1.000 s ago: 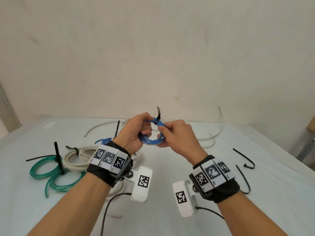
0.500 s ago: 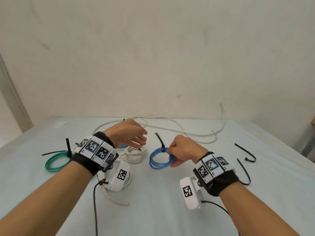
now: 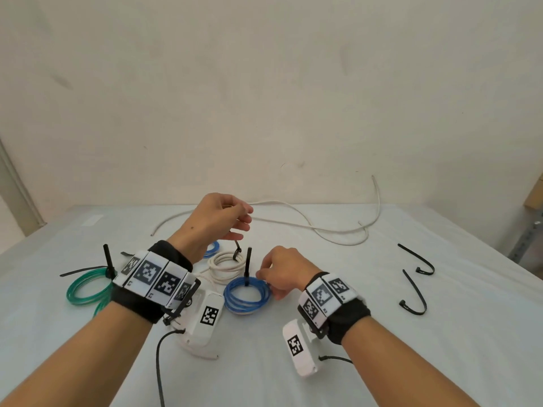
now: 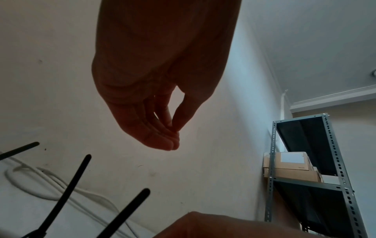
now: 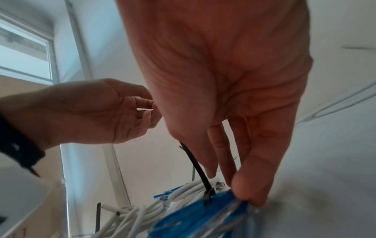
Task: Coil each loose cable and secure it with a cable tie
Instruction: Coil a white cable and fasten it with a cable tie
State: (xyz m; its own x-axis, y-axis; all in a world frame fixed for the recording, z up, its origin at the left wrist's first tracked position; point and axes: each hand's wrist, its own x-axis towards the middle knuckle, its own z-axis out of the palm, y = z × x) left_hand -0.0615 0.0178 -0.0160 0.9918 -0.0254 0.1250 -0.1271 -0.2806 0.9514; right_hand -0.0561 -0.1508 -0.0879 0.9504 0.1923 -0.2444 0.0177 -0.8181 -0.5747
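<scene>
Tabletop [image 3: 382, 333] carries a loose white cable [image 3: 323, 230] at the back, uncoiled, likely next. Blue coil [image 3: 246, 295], tied, sits mid-table, right hand [image 3: 282, 271] pinching its rim; left hand [image 3: 217, 221] hovers empty, fingers loosely bunched.

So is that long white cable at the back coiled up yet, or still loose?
Still loose. The long white cable sprawls in open curves across the back of the table, with no tie on it, unlike the tied blue coil.
</scene>
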